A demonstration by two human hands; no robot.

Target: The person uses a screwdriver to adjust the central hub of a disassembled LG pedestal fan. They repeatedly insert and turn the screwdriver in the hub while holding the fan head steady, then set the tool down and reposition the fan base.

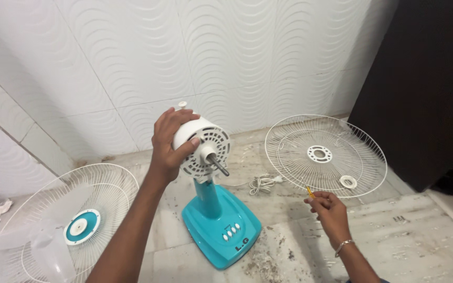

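Left hand [170, 144] is wrapped around the white motor head [201, 145] of the stripped-down fan, which stands on its teal base [221, 225] on the floor. Right hand [327, 205] pinches a small yellow-handled tool [310, 192], just in front of the rear grille [325, 155]. My worry: the bare shaft [219, 164] sticks out toward the right, so tipping the stand could bend it.

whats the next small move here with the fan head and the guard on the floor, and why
Probably reach the right hand to the rear guard lying flat just beyond it. The left hand already grips the motor head, whose shaft is bare, with no guard or blade on it. The right hand pinches only a small yellow item, too small to identify.
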